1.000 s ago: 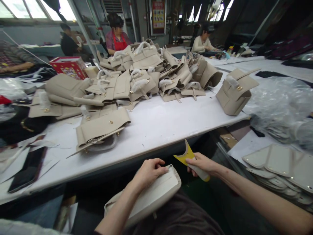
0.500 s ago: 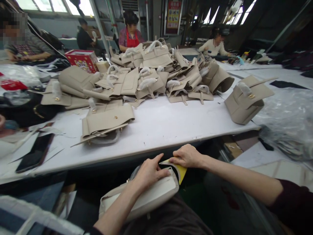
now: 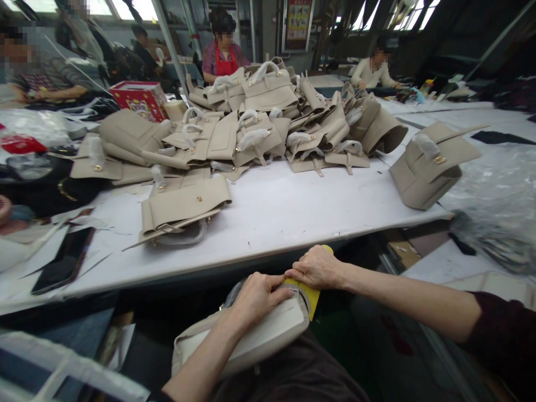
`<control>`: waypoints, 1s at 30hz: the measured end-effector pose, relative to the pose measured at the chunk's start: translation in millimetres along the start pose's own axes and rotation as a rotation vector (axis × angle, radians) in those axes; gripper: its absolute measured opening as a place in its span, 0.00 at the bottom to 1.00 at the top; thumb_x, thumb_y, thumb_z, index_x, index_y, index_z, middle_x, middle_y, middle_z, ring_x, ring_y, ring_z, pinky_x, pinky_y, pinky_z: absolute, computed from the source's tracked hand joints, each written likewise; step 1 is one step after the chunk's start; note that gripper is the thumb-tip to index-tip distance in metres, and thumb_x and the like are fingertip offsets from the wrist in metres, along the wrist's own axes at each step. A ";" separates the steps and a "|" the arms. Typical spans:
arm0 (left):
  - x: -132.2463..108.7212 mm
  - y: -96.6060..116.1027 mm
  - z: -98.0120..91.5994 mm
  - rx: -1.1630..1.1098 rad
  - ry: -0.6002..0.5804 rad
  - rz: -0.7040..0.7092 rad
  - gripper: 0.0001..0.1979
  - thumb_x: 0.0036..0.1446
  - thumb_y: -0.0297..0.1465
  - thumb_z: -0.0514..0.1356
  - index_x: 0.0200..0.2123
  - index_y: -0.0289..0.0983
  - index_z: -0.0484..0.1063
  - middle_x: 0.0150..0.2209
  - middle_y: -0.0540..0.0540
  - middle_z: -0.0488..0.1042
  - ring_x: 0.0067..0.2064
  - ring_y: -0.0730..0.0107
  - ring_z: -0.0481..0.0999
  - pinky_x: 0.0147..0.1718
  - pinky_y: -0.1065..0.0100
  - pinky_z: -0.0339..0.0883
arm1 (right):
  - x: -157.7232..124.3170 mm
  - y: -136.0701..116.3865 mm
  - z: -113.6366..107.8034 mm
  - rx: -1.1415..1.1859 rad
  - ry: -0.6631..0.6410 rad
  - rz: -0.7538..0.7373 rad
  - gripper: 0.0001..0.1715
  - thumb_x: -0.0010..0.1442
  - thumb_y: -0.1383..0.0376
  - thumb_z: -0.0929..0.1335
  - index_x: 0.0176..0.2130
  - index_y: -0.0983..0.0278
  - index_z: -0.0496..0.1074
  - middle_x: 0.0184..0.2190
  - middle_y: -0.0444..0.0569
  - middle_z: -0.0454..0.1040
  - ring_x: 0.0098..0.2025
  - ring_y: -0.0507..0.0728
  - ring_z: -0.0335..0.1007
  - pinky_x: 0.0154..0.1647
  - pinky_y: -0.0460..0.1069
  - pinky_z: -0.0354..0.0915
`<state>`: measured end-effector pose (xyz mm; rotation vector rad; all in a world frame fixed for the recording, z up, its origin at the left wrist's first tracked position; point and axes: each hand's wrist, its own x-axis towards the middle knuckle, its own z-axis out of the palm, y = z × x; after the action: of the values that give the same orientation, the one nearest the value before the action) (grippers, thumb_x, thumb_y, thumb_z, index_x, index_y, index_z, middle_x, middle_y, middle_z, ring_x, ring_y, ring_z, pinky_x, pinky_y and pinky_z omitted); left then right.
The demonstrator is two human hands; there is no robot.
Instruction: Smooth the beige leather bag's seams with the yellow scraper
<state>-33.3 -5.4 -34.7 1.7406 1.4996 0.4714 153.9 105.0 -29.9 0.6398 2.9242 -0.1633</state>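
A beige bag (image 3: pixel 247 338) lies on my lap below the table edge. My left hand (image 3: pixel 256 297) is closed over its upper end, fingers pressed on the rim. My right hand (image 3: pixel 316 267) grips a yellow flat tool (image 3: pixel 309 294) and presses it against the bag's end, right beside my left fingers. The tool's tip is hidden between the hands and the bag.
A white table (image 3: pixel 288 212) carries a large heap of beige bags (image 3: pixel 259 120), one flat bag (image 3: pixel 184 209) near me and one upright bag (image 3: pixel 431 164) at the right. A black phone (image 3: pixel 62 261) lies at the left. A red box (image 3: pixel 140 99) stands at the back; other people sit beyond.
My right hand brought the yellow tool from the air on the right down onto the bag's end. My left hand closed more tightly on the bag. The camera view shifted slightly.
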 end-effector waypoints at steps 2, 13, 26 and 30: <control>0.1 -0.6 0.7 0.027 0.001 0.003 0.15 0.62 0.42 0.57 0.33 0.41 0.79 0.21 0.53 0.68 0.23 0.72 0.62 0.24 0.70 0.48 | 0.1 -3.9 1.1 -0.003 -0.027 0.030 0.39 0.71 0.49 0.51 0.31 0.65 0.78 0.26 0.58 0.78 0.28 0.62 0.75 0.26 0.50 0.47; 3.8 -5.8 5.4 0.164 0.012 0.053 0.17 0.65 0.43 0.55 0.30 0.41 0.76 0.23 0.51 0.72 0.25 0.70 0.68 0.25 0.69 0.48 | -10.0 -25.4 13.0 0.063 -0.092 0.238 0.40 0.71 0.50 0.49 0.35 0.62 0.80 0.30 0.58 0.79 0.32 0.68 0.77 0.29 0.53 0.59; -37.2 -31.3 -34.5 -0.048 0.087 -0.052 0.22 0.65 0.45 0.51 0.53 0.42 0.75 0.54 0.47 0.74 0.54 0.57 0.72 0.54 0.65 0.62 | -12.8 -26.8 7.0 0.060 -0.015 0.274 0.39 0.72 0.49 0.48 0.33 0.59 0.79 0.32 0.50 0.80 0.34 0.59 0.77 0.28 0.49 0.53; -93.3 -97.8 -58.5 -0.246 0.379 -0.278 0.33 0.61 0.55 0.50 0.55 0.36 0.71 0.55 0.41 0.72 0.57 0.53 0.70 0.60 0.58 0.58 | -9.7 -15.0 7.9 0.029 0.034 0.335 0.43 0.72 0.51 0.44 0.33 0.62 0.77 0.31 0.51 0.79 0.33 0.58 0.76 0.29 0.50 0.52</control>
<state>-161.8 -75.3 -52.1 1.2748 1.8274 0.8337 157.3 86.5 -35.0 1.1316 2.7960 -0.1578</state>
